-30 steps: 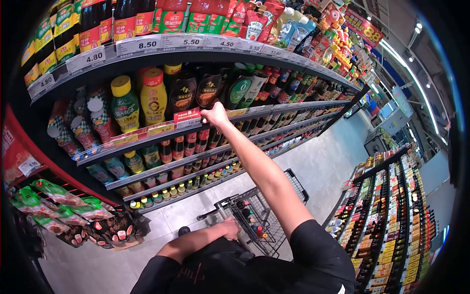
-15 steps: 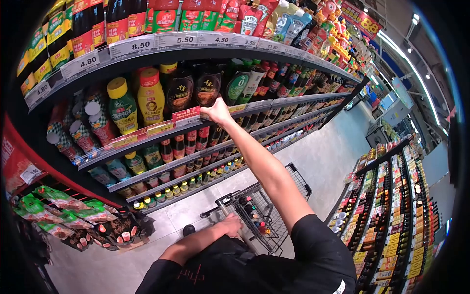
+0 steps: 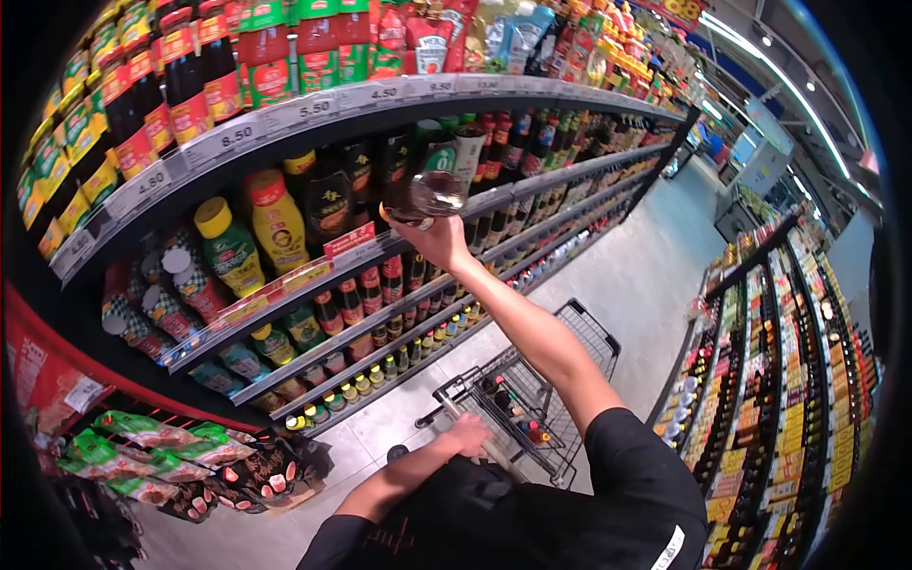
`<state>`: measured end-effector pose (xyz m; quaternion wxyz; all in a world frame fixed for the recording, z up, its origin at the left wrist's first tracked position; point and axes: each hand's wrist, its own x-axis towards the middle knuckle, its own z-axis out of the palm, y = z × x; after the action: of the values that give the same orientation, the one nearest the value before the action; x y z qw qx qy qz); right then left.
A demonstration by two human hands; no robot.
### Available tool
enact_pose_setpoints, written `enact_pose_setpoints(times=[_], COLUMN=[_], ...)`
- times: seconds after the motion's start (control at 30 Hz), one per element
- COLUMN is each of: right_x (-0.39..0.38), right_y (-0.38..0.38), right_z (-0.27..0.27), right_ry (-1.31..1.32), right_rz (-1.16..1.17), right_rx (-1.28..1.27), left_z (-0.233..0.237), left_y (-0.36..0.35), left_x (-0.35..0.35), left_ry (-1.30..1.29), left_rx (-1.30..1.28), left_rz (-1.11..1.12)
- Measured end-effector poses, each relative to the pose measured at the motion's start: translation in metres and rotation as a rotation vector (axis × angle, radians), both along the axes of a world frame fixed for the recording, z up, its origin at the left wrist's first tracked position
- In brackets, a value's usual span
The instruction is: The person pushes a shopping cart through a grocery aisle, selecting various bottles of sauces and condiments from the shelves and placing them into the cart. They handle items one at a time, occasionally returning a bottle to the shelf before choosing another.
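Note:
My right hand is wrapped around a dark sauce bottle, held tilted just in front of the middle shelf with its base toward me. Another dark bottle with a black label stands on that shelf to its left, and more of the same kind stand behind. Lower down, my left hand is closed over the handle of a shopping cart; its fingertips are partly hidden. Several bottles lie inside the cart.
A shelf edge with price tags juts out above the bottle. Yellow squeeze bottles stand to the left. Bagged snacks hang at lower left. Another stocked shelf lines the right side of the aisle floor.
My right hand has drawn a dark sauce bottle off the shelf and tipped it. The view has shifted slightly. My left hand stays at the cart handle.

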<state>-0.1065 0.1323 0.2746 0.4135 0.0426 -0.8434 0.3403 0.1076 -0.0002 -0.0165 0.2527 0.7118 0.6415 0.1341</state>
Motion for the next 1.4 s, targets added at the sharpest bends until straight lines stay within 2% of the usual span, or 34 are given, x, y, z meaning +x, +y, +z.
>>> enact_pose_setpoints(times=[0.03,0.1,0.17,0.23,0.37,0.43,0.5,0.57,0.6,0.67,0.77,0.8,0.83,0.87,0.9,0.97,1.0,1.03,1.07,1.1,1.17,1.2,1.23,1.27,1.3,1.4], right_x=[0.016,0.060,0.107,0.140,0.208,0.243,0.276,0.299,0.302,0.305,0.302,0.299,0.304,0.318,0.330,0.323,0.323,0.319,0.316,0.312,0.307,0.309,0.302,0.297,0.306,0.308], right_y=[0.000,0.006,0.017,0.042,0.085,0.122,0.144,0.166,0.178,0.192,0.204,0.206,0.203,0.197,0.192,0.192,0.192,0.191,0.182,0.191,0.194,0.194,0.190,0.188,0.196,0.213], right_z=[0.001,0.000,-0.007,-0.041,-0.102,-0.153,-0.190,-0.242,-0.263,-0.309,-0.387,-0.418,-0.446,-0.472,-0.491,-0.518,-0.523,-0.523,-0.523,-0.547,-0.586,-0.600,-0.589,-0.596,-0.675,-0.802], right_ry=[0.029,0.028,-0.196,-0.071,-0.104,-0.277,-0.331,-0.517,-0.520,-0.759,-0.732,-0.659,-0.669,-0.743,-0.704,-0.947,-0.878,-0.791,-0.819,-0.821,-0.821,-0.810,-0.709,-0.851,-0.619,-0.763], right_rz=[0.092,0.187,0.165,-0.018,-0.242,-0.412,-0.379,-0.417,-0.413,-0.589,-0.598,-0.644,-0.617,-0.537,-0.409,-0.516,-0.424,-0.300,-0.485,-0.414,-0.344,-0.325,-0.282,-0.330,-0.375,-0.317], right_rx=[-0.109,-0.142,-0.410,-0.469,-0.877,-1.105,-1.150,-1.466,-1.487,-1.712,-1.877,-2.006,-2.024,-1.192,-0.373,-0.462,-0.493,-0.525,-0.159,-0.140,-0.067,-0.013,0.051,-0.082,0.105,-0.638], left_z=[-0.002,-0.005,0.008,-0.002,-0.005,0.002,0.013,0.020,0.030,0.040,0.035,0.037,0.039,0.041,0.045,0.036,0.008,0.011,0.015,0.001,0.030,0.029,0.027,0.030,0.032,0.032], left_y=[0.002,0.003,0.001,0.000,-0.006,-0.008,-0.010,-0.013,-0.013,-0.012,-0.018,-0.020,-0.020,-0.020,-0.019,-0.025,-0.041,-0.039,-0.036,-0.045,-0.033,-0.034,-0.038,-0.038,-0.037,-0.036], left_x=[-0.002,-0.001,-0.002,-0.001,-0.006,-0.006,-0.004,-0.004,-0.002,-0.002,0.002,0.004,0.005,0.004,0.003,0.008,0.019,0.015,0.012,0.017,0.011,0.010,0.010,0.010,0.010,0.010], left_ry=[0.018,0.041,0.095,0.089,0.035,0.064,0.076,-0.008,0.043,0.039,0.010,-0.010,-0.025,-0.041,-0.037,-0.086,-0.251,-0.197,-0.140,-0.177,-0.095,-0.086,-0.093,-0.097,-0.105,-0.075], left_rx=[-0.024,-0.085,-0.135,-0.127,-0.011,-0.015,-0.098,-0.083,-0.120,-0.191,-0.214,-0.162,-0.107,-0.203,-0.244,-0.190,-0.159,-0.086,-0.012,0.076,-0.169,-0.177,-0.177,-0.190,-0.199,-0.182], left_rz=[-0.001,-0.016,-0.037,-0.050,-0.072,-0.060,-0.066,0.017,0.011,0.008,0.035,0.077,0.123,0.116,0.112,0.173,0.270,0.250,0.234,0.305,0.215,0.228,0.225,0.240,0.245,0.240])
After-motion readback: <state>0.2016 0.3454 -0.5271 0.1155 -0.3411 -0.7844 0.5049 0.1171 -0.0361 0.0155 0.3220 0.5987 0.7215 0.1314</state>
